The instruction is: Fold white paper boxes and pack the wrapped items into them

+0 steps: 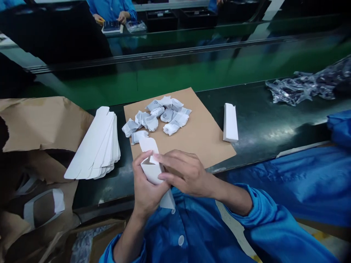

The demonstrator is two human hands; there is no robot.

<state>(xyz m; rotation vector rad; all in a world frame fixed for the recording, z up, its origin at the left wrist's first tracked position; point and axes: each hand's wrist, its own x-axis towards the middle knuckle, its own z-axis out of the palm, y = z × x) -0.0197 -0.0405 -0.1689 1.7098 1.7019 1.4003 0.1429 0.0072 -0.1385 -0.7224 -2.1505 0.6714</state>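
In both hands I hold a white cardboard box [150,168], partly folded, with its flap standing up. My left hand [149,184] grips it from below and my right hand [186,172] lies across its front with the fingers on the flap. The lower end of the box sticks out beneath my hands. Just ahead, a brown kraft paper sheet [208,137] lies on the dark conveyor belt, bearing a heap of small items wrapped in white paper [156,115]. A stack of flat white carton blanks [94,148] lies to the left, and a single folded white carton [230,122] lies to the right.
Torn brown packing paper [41,124] and a cardboard box [35,212] fill the left side. Crumpled clear plastic wrap [298,87] lies on the belt at right, and blue cloth [290,182] lies near me. Across the belt, a co-worker in blue [112,11] handles items.
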